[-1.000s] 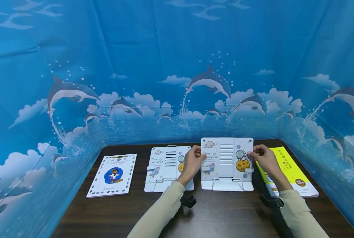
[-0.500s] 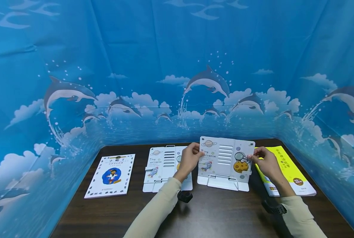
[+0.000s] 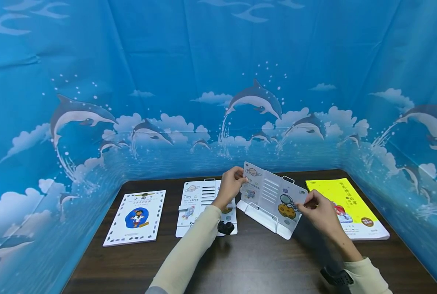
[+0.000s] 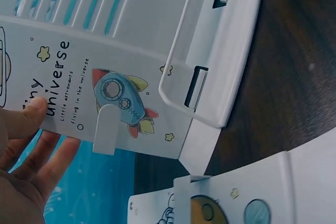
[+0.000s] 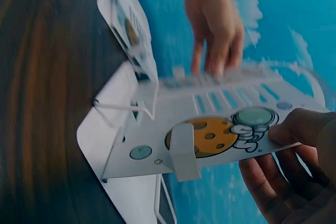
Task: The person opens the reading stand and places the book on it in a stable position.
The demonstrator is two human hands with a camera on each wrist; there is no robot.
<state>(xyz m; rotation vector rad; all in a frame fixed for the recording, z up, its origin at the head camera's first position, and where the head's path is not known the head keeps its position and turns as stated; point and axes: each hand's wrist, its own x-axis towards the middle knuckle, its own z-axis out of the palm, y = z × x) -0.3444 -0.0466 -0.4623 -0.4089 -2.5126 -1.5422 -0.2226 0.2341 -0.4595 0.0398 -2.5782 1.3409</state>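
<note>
Both hands hold a white metal book stand (image 3: 266, 192) printed with "Tiny Universe", a rocket and an astronaut on a yellow moon. My left hand (image 3: 230, 187) pinches its left edge, thumb on the front by the lettering in the left wrist view. My right hand (image 3: 322, 211) pinches the right edge, thumb beside the astronaut (image 5: 254, 124) in the right wrist view. The stand is tilted and turned, its right side nearer me. A wire loop (image 3: 289, 179) shows behind its top. Whether its lower edge touches the table cannot be told.
A matching book stand (image 3: 192, 204) lies on the dark wooden table (image 3: 262, 269), partly behind the left arm. At the left lies a white book (image 3: 137, 218); at the right lies a yellow book (image 3: 354, 204). A blue dolphin-print curtain (image 3: 189, 81) surrounds the back and sides.
The held book stand has turned from facing me squarely to an angled, tilted pose. Its right side has come down and nearer with the right hand, exposing more of the yellow book.
</note>
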